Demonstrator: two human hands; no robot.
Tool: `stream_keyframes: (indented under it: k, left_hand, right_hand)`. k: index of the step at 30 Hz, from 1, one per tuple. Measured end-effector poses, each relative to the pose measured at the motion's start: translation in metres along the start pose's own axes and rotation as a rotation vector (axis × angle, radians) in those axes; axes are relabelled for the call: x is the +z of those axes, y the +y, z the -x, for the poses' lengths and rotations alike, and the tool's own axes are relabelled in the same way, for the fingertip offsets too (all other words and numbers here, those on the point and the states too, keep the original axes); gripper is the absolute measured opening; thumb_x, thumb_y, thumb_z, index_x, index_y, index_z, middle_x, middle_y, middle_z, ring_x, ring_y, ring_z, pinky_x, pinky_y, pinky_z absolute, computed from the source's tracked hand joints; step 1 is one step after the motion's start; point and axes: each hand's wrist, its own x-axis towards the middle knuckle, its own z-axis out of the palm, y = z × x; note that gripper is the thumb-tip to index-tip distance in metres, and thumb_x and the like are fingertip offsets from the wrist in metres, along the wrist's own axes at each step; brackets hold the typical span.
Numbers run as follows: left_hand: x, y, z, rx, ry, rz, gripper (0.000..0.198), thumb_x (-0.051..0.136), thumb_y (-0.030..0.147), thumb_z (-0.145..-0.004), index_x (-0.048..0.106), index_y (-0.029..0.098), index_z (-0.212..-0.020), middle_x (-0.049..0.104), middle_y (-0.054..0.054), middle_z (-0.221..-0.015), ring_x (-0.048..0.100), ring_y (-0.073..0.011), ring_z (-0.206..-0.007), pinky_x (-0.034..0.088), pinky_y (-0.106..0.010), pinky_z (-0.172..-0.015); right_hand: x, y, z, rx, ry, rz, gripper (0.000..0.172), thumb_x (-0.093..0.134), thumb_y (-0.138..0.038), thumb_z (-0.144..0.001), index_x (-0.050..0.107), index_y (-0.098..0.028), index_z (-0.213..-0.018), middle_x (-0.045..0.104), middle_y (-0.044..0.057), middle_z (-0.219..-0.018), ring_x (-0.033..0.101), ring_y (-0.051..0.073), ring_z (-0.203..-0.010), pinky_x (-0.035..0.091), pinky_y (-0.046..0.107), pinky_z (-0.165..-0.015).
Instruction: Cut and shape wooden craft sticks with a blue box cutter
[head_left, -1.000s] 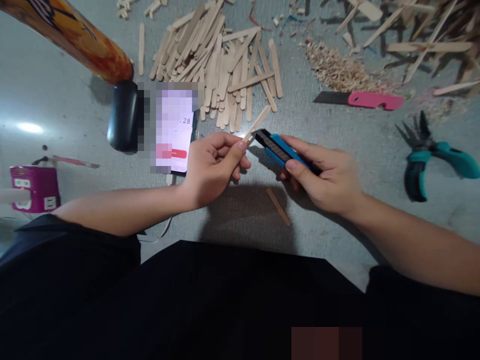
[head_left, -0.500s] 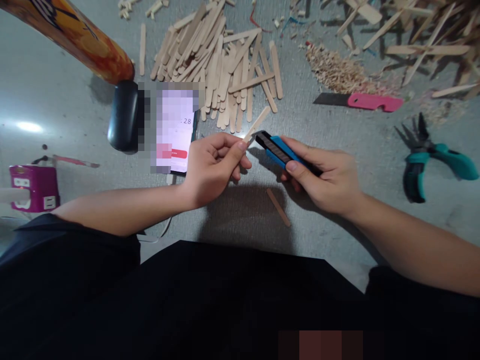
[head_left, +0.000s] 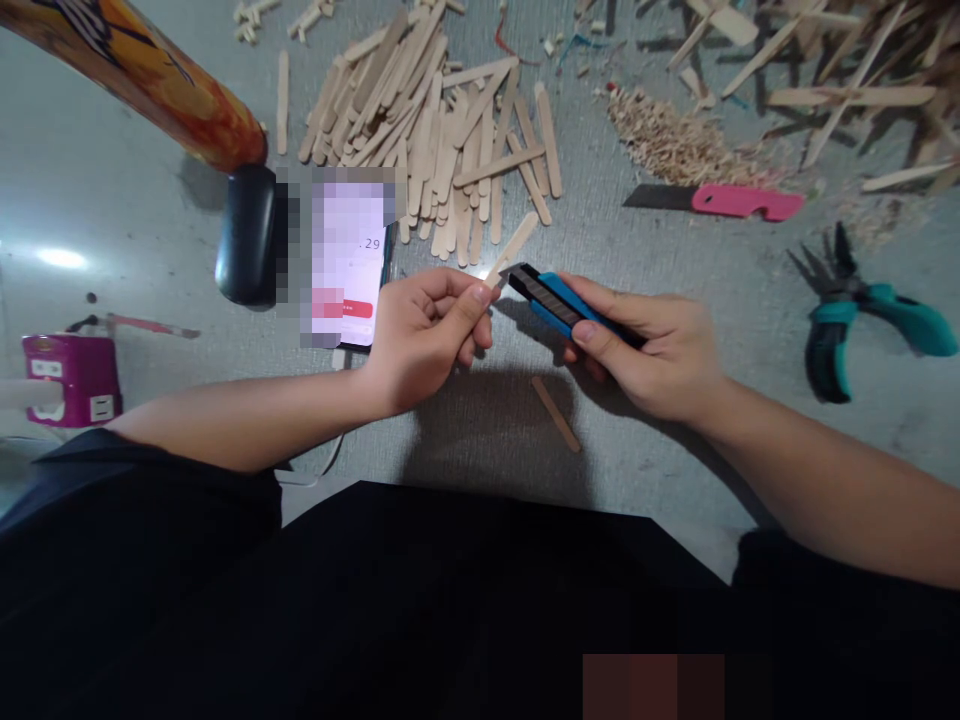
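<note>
Wooden stick [head_left: 514,245] juts forward from the pinching left hand [head_left: 426,335], beside the blue cutter [head_left: 553,304] the right hand [head_left: 651,348] grips.

Using the blue-and-black utility knife [head_left: 555,303] as reference. Left of it: blocked, left hand [head_left: 431,330] pinching a narrow pale wooden stick [head_left: 516,240] by the blade tip; lit rectangular phone [head_left: 358,272] further left. Beyond and left: big heap of flat pale wooden sticks [head_left: 427,120], no low pass. Straight beyond: bare lane of grey textured tabletop [head_left: 589,180], heap one side, pink-handled dark-bladed cutter [head_left: 712,198] the other. Right: right hand [head_left: 656,345] on the grip, then bare gap up to teal-handled pliers [head_left: 829,330]. Near side: open, bar one loose brownish flat stick [head_left: 556,414].
</note>
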Motion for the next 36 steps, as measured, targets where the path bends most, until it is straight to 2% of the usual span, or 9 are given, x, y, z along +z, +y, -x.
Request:
stream_keyframes:
  k: [5, 11, 16, 24, 27, 32, 36]
  left_hand:
    - [0.0007, 0.0008, -0.0008, -0.003, -0.003, 0.001, 0.049, 0.09, 0.064, -0.1, 0.079, 0.017, -0.093, 0.077, -0.002, -0.066, 0.059, -0.007, -0.045, 0.048, -0.02, -0.044]
    - [0.0017, 0.0009, -0.001, 0.011, -0.002, 0.023, 0.053, 0.091, 0.068, -0.097, 0.081, 0.016, -0.094, 0.08, -0.003, -0.07, 0.061, -0.0062, -0.045, 0.05, -0.019, -0.045]
    - [0.0015, 0.0019, -0.0001, 0.009, -0.001, 0.003, 0.053, 0.091, 0.068, -0.097, 0.08, 0.016, -0.093, 0.08, -0.003, -0.07, 0.062, -0.0062, -0.047, 0.051, -0.019, -0.046]
    - [0.001, 0.0005, 0.0002, -0.039, 0.009, -0.036, 0.036, 0.088, 0.051, -0.105, 0.079, 0.017, -0.097, 0.08, -0.003, -0.071, 0.066, -0.009, -0.047, 0.054, -0.021, -0.047]
    - [0.0015, 0.0005, -0.0004, -0.033, 0.01, -0.01, 0.037, 0.089, 0.052, -0.104, 0.078, 0.017, -0.096, 0.08, -0.003, -0.071, 0.067, -0.0091, -0.047, 0.055, -0.021, -0.047]
    - [0.0021, 0.0015, -0.0001, -0.022, 0.004, 0.004, 0.042, 0.092, 0.056, -0.101, 0.08, 0.016, -0.098, 0.08, -0.004, -0.071, 0.067, -0.0089, -0.048, 0.056, -0.02, -0.047]
    - [0.0022, 0.0005, 0.0002, -0.025, 0.009, 0.0, 0.041, 0.093, 0.056, -0.1, 0.08, 0.017, -0.098, 0.081, -0.003, -0.072, 0.068, -0.0097, -0.048, 0.058, -0.021, -0.048]
  right_hand:
    - [0.001, 0.0041, 0.0023, -0.083, -0.007, 0.053, 0.048, 0.078, -0.027, -0.112, 0.079, -0.036, -0.159, 0.087, -0.001, -0.086, 0.081, 0.019, -0.069, 0.072, 0.035, -0.072]
    - [0.0052, 0.0099, 0.005, -0.016, 0.059, 0.023, 0.05, 0.076, -0.036, -0.114, 0.075, -0.034, -0.164, 0.092, 0.004, -0.109, 0.085, 0.021, -0.075, 0.075, 0.039, -0.075]
    - [0.0061, 0.0049, 0.0042, -0.068, 0.061, 0.15, 0.049, 0.074, -0.034, -0.114, 0.076, -0.035, -0.163, 0.09, 0.001, -0.094, 0.083, 0.021, -0.072, 0.075, 0.039, -0.078]
    - [0.0034, 0.0012, 0.0015, -0.044, 0.02, 0.15, 0.047, 0.072, -0.037, -0.113, 0.078, -0.034, -0.159, 0.088, 0.0, -0.089, 0.082, 0.021, -0.068, 0.075, 0.04, -0.073]
    - [0.0032, 0.0019, 0.0029, -0.071, 0.013, 0.185, 0.044, 0.074, -0.039, -0.113, 0.08, -0.035, -0.157, 0.088, 0.0, -0.088, 0.082, 0.022, -0.069, 0.074, 0.04, -0.075]
    - [0.0059, 0.0037, 0.0043, -0.035, 0.076, 0.133, 0.048, 0.074, -0.04, -0.114, 0.077, -0.034, -0.161, 0.09, 0.003, -0.099, 0.084, 0.023, -0.073, 0.075, 0.041, -0.079]
    - [0.0062, 0.0028, 0.0039, -0.097, 0.034, 0.205, 0.044, 0.075, -0.036, -0.112, 0.081, -0.033, -0.156, 0.088, 0.001, -0.089, 0.081, 0.021, -0.068, 0.074, 0.038, -0.075]
